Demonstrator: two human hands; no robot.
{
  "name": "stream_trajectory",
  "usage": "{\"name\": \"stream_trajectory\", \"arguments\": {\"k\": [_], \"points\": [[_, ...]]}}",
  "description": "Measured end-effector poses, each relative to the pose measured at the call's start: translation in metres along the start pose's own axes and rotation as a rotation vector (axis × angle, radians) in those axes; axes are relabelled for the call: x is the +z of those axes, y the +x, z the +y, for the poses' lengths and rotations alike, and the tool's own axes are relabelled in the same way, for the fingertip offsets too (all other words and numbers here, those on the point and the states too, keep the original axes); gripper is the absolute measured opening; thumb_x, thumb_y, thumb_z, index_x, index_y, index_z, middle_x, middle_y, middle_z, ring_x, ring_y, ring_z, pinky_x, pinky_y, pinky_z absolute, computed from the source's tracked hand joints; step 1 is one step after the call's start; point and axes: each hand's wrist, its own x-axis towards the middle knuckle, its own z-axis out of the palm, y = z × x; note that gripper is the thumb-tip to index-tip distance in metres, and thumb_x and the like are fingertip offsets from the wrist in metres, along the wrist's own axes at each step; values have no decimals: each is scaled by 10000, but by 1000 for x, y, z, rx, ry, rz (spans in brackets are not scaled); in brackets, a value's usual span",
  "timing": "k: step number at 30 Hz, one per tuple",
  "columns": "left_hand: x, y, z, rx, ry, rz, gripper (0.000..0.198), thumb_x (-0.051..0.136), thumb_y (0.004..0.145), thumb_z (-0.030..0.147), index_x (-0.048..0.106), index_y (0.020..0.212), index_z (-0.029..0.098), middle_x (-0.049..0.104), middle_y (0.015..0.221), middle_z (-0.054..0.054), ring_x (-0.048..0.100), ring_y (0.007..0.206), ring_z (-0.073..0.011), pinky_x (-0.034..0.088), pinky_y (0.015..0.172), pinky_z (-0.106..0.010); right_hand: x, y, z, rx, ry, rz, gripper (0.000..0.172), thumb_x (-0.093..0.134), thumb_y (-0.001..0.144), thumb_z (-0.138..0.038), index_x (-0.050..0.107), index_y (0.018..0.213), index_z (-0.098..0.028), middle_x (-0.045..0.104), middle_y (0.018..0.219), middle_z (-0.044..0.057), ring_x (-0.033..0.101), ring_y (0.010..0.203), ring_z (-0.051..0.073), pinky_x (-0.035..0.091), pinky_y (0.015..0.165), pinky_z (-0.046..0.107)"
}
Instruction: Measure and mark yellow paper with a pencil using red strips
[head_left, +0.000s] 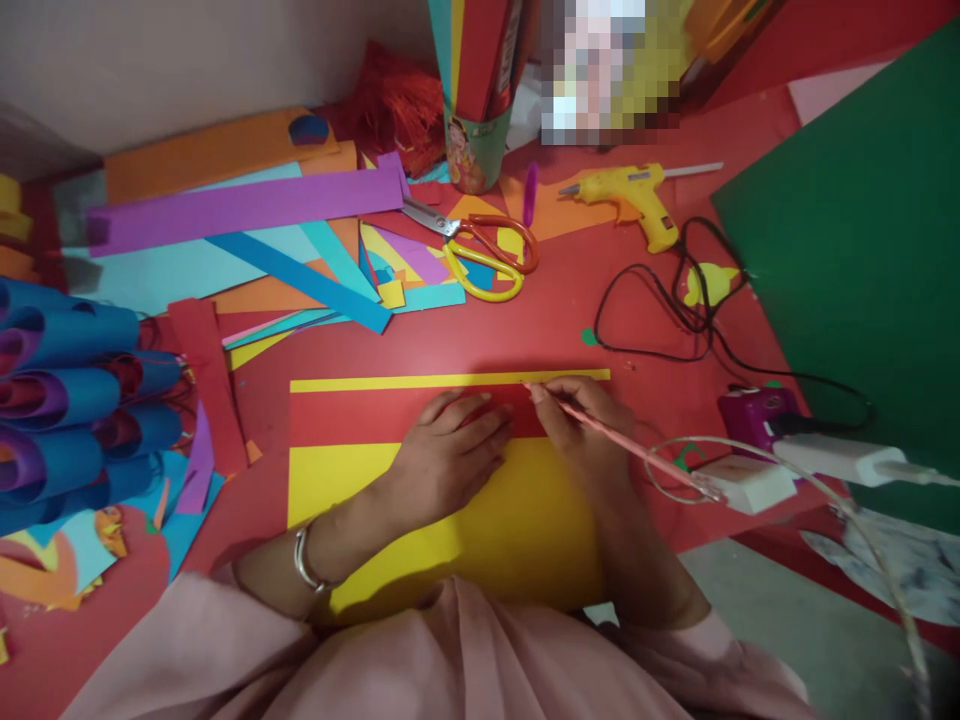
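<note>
"Across a red tabletop [435, 350], what are the biggest shapes?"

"At the right, a large green sheet [855, 260] slants over the edge. Directly before the person lies a wide yellow sheet [525, 530], its near edge close to a pink garment [480, 650]. Far left, a cluster of blue paper rolls [82, 340] shows purple curls inside. Beyond, a long purple strip [247, 210] tops a heap of coloured paper."

"And on the work itself?"

"A red band [360, 415] runs along the far side of the yellow sheet, with a narrow yellow strip [412, 380] bordering it beyond."

"How are the hands placed?"

"The left hand [450, 450] rests palm down, fingers loosely spread, on the red band. The right hand [589, 452] is closed around a slim pink pencil [637, 447], its tip at the yellow strip."

"Which smaller things are near?"

"Past the paper, a yellow glue gun [637, 190] lies on its side, nozzle pointing left. To its left sit scissors [451, 228] with one red-orange and one yellow handle, resting on scraps. Smallest is a silver bangle [301, 560] on the left wrist."
</note>
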Motion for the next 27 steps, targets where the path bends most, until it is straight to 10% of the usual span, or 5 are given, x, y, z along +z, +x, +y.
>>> {"name": "stream_trajectory", "arguments": {"k": [27], "points": [[3,-6,-1,11,40,-24,362,569,1010,306,680,1334,190,696,1335,-118,587,1335,-308,449,1168,-517,26,5,-9,-16,11,-32,271,672,911,-443,576,754,-245,620,624,-33,565,569,134,433,567,257]]}}
